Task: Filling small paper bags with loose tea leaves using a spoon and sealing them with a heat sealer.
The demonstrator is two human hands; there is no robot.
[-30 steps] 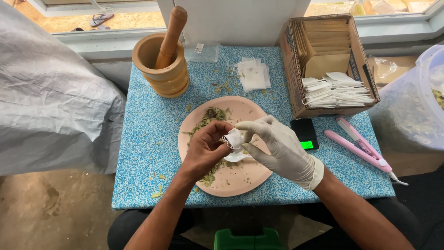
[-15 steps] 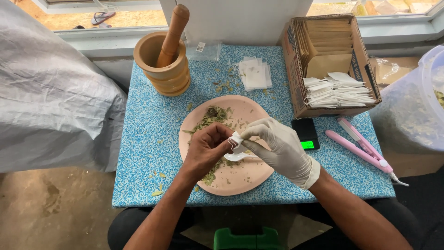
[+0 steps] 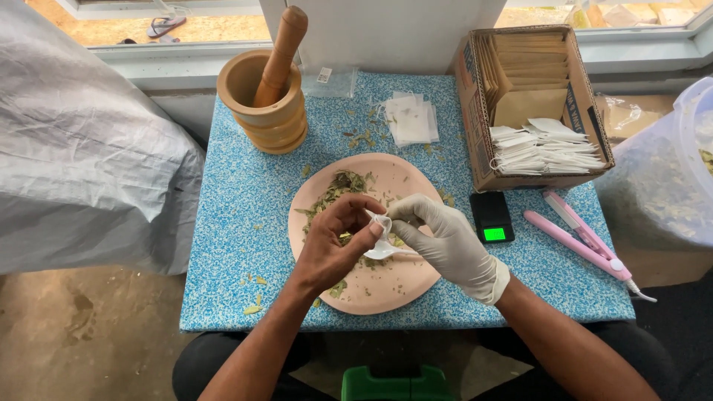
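Head view, looking straight down: the small white tea bag [image 3: 379, 223] sits over the middle of the pink plate [image 3: 401, 293], pinched between both hands. The bare left hand [image 3: 336, 249] is curled with fingertips closed on the bag's mouth. The gloved right hand [image 3: 445, 241] is closed around a white spoon [image 3: 385, 251] and seems to pinch the bag's other edge too (hard to tell exactly, the fingers overlap).

My take on doing this well: keep the bag's mouth spread wide and low over the plate so spilled leaf lands back on it, and tip the spoon slowly.

The plate carries a loose heap of dried green leaf [image 3: 334, 189], mostly on its upper-left part. Upper left of the frame, a wooden mortar [image 3: 271, 115] has its pestle [image 3: 281, 56] leaning inside; can't see any contents. Upper right, a cardboard box [image 3: 475, 111] holds brown envelopes [image 3: 529, 67] at the back and white bags [image 3: 546, 148] stacked in front. A clear plastic tub [image 3: 679, 171] at the right edge holds more leaf.
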